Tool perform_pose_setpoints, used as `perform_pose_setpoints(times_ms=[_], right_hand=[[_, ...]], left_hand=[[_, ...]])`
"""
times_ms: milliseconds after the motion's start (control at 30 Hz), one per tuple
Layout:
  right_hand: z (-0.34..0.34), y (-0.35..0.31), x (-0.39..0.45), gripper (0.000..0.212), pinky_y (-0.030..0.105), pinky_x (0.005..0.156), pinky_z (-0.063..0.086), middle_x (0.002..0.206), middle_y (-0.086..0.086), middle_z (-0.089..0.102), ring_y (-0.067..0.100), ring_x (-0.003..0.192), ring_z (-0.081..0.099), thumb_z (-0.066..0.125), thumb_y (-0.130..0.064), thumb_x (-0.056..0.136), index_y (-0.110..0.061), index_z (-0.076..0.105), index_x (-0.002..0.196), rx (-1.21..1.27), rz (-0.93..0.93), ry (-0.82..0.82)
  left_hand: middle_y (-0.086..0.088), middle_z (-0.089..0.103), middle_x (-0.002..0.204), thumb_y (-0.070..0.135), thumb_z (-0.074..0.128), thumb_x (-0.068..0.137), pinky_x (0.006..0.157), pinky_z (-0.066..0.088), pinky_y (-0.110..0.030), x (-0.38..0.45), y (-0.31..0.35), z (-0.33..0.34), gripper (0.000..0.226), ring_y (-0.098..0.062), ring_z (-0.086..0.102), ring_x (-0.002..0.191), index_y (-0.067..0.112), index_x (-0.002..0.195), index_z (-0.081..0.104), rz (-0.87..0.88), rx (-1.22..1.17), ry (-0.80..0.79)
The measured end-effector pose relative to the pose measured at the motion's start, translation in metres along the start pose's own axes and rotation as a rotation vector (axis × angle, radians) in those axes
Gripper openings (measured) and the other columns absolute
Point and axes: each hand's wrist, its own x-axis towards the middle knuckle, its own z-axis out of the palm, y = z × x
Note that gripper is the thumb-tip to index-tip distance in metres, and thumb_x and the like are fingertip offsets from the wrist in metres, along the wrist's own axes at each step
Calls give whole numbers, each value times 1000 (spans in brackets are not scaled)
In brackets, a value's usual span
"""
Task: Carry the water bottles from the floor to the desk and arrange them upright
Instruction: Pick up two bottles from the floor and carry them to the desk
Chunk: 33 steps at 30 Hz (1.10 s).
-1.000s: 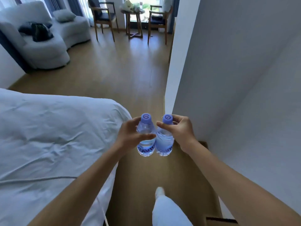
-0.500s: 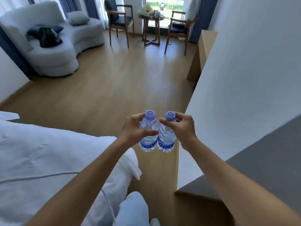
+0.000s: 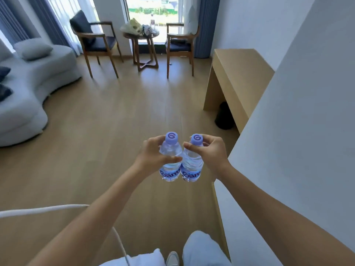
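Water bottles, upright, side by side and touching, carried above the wooden floor (image 3: 115, 131): left bottle (image 3: 170, 162) grasped by the left hand (image 3: 153, 158), right bottle (image 3: 192, 166) by the right hand (image 3: 209, 152). Tabletop (image 3: 242, 68) well ahead, at right.

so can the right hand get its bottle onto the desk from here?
Probably not yet: the right hand grips its bottle well short of the desk; open floor lies between, nothing blocking.
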Motion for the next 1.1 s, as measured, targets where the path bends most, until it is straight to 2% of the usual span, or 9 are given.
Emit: perform_pose_setpoints(times_ms=[133,300,433,567,700,833,933,1033,1100], right_hand=[[8,2,110,24,41,79,59,83,16,74,19,73,68,87,-22,70,-6,74,83,-12,11,70],[3,13,253,20,45,82,58,80,10,75,30,84,71,87,-22,69,-12,74,80,-38,1,145],[-9,6,359,21,43,81,59,79,9,74,30,84,71,87,-21,69,-10,74,82,-43,6,224],[-24,-6,456,23,34,76,60,77,4,74,23,80,71,86,-23,71,-9,75,85,-59,4,286],[-34,-7,554,16,17,65,56,71,-7,73,6,70,69,86,-23,71,-24,71,76,-42,26,331],[-38,6,656,19,27,71,58,76,0,75,18,77,72,88,-24,68,-18,74,79,-38,76,450],[-42,12,731,18,32,71,58,71,1,74,22,69,70,89,-24,66,-17,74,73,-17,108,564],[-49,10,791,18,29,67,53,65,-4,71,10,63,64,89,-24,66,-19,72,68,14,116,616],[-60,11,830,19,28,66,51,64,-3,69,10,63,62,88,-25,67,-18,70,65,25,127,654]], left_hand=[[19,71,78,28,92,55,64,49,-13,118,-14,-10,38,5,58,65,39,81,68,38,3,-55],[6,72,85,28,91,55,75,54,-35,272,-26,-3,41,-11,62,75,31,89,69,68,32,-89],[15,68,79,30,91,56,70,50,-28,390,-16,2,43,-7,58,70,30,93,68,89,87,-127],[10,71,83,36,91,55,70,53,-32,501,-7,6,44,-15,64,76,32,93,68,126,111,-163],[19,65,72,41,90,53,56,40,-9,608,-8,13,43,5,55,61,37,88,64,154,107,-199],[20,66,72,38,91,54,57,41,-5,725,-15,20,43,11,56,63,37,88,65,193,111,-299],[14,70,80,37,90,54,62,47,-13,817,-16,26,46,1,61,71,29,94,69,233,132,-387],[7,72,84,39,88,54,70,55,-31,898,-7,34,45,-13,66,79,31,95,68,259,150,-487],[7,71,83,38,87,56,66,54,-26,951,0,45,41,-9,65,77,32,92,68,277,154,-548]])
